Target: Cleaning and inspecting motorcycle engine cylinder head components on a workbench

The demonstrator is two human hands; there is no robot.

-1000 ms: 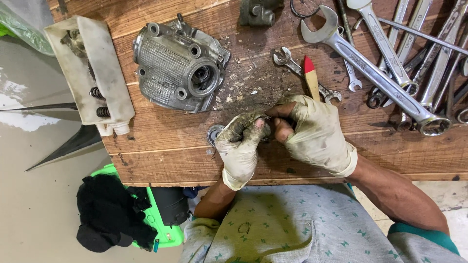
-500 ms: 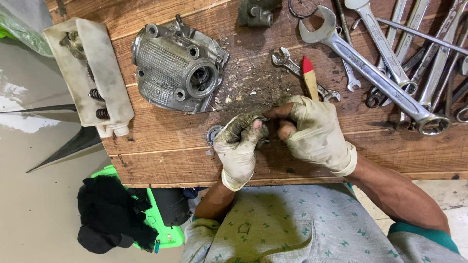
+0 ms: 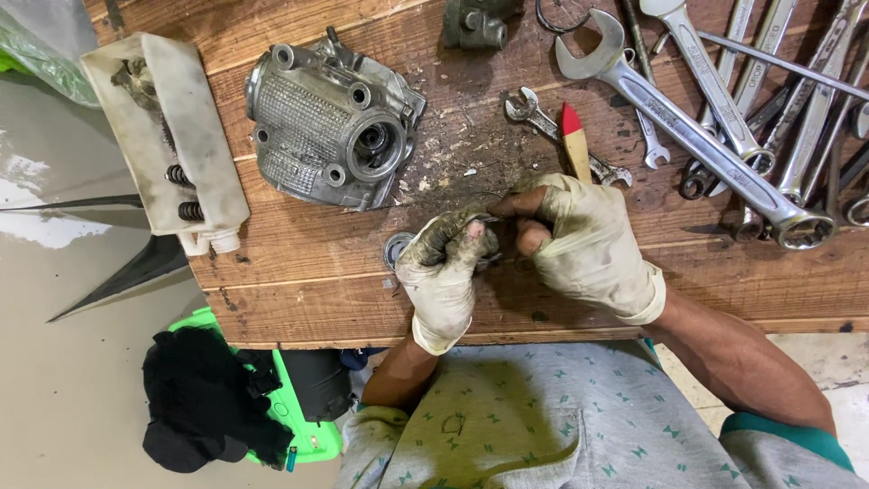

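Note:
My left hand (image 3: 445, 272) and my right hand (image 3: 584, 244) wear dirty torn pale gloves and meet over the wooden bench (image 3: 299, 290). Between their fingertips they pinch a small dark part (image 3: 496, 243); it is mostly hidden and I cannot tell what it is. A round metal ring or bearing (image 3: 396, 249) lies on the wood just left of my left hand. Behind my right hand a wooden stick with a red tip (image 3: 573, 136) pokes up. A grey metal engine cover (image 3: 330, 127) sits on the bench to the upper left.
Several spanners (image 3: 688, 127) lie spread over the right of the bench. A white plastic tray with springs (image 3: 163, 145) overhangs the left edge. A small metal casting (image 3: 475, 23) sits at the top. Below the bench are a green stool (image 3: 308, 435) and black cloth (image 3: 204, 398).
Both hands stay in the same spot, fingers shifting slightly around the small part. Nothing else on the bench has moved.

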